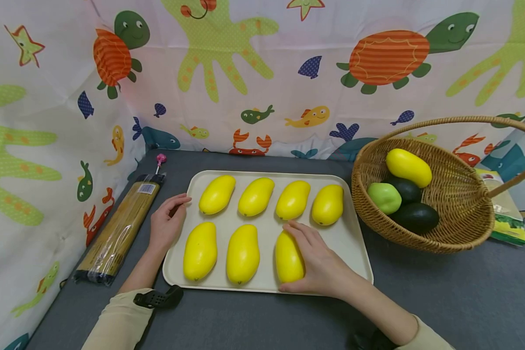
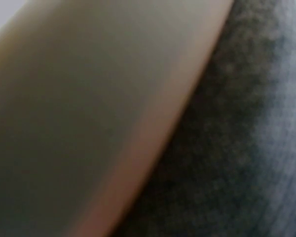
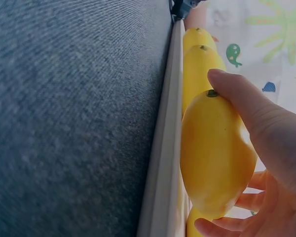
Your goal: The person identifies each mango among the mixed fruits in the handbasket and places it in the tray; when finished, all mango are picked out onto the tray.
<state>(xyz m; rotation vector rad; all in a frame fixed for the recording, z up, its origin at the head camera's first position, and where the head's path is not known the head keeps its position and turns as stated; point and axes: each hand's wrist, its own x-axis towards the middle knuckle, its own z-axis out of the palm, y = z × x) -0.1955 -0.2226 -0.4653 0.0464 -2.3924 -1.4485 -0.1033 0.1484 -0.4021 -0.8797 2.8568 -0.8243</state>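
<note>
On a cream tray (image 1: 262,175), yellow mangoes lie in two rows, with four in the back row. My right hand (image 1: 321,262) grips the rightmost mango of the front row (image 1: 288,257). In the right wrist view the thumb (image 3: 237,94) lies at this mango's stem end, and the fingers come round its far end and side. At the tray's left edge, my left hand (image 1: 168,223) rests with fingertips right at the rim. The left wrist view is blurred and shows no fingers.
A wicker basket (image 1: 463,194) at right holds a yellow mango (image 1: 409,167), a green fruit (image 1: 384,198) and dark green avocados (image 1: 415,218). Behind it lies a yellow-green packet (image 1: 507,214). Left of the tray are a noodle pack (image 1: 120,228) and a pink lollipop (image 1: 161,159).
</note>
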